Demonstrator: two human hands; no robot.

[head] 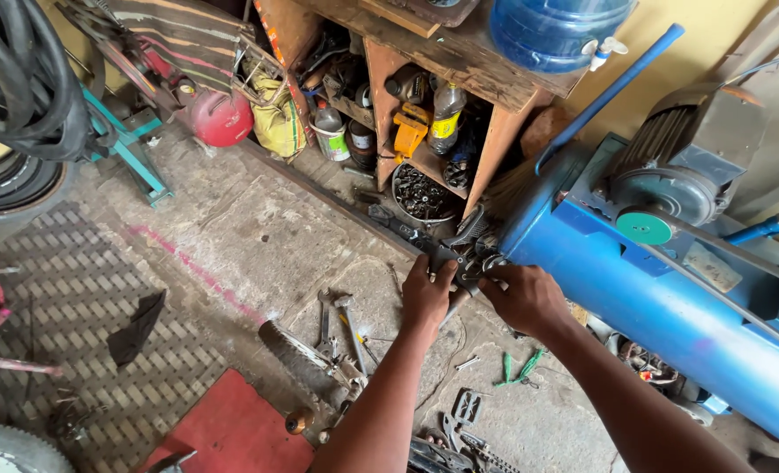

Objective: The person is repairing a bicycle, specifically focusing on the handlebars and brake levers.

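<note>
Two bare forearms are seen rising from the bottom edge, one per hand. Both hands meet at a dark metal tool [464, 267] held above the concrete floor [258, 236]. The left hand [427, 296] is closed on the tool's near side, its grip clamped with the fingers curled over the top. The right hand [522, 296] is clamped on the tool's far end from the other side; the two hands are just beside each other, almost touching.

On the floor below the left forearm, several wrenches [341, 328] are laid in a loose cluster; an exact count cannot be told. One green-handled tool [519, 368] lies under the right wrist. One red mat [232, 429] is seen at the bottom edge, and one black scrap [135, 326] rests on the patterned floor to the left.

One blue compressor tank [669, 324] closes off the right side, just beside the right hand. One wooden shelf [433, 114] with bottles and one bowl of small metal parts [422, 193] bounds the far side. One red cylinder [221, 116] stands further left. Open floor is left mainly between the shelf and the patterned area, to the left of the hands.
</note>
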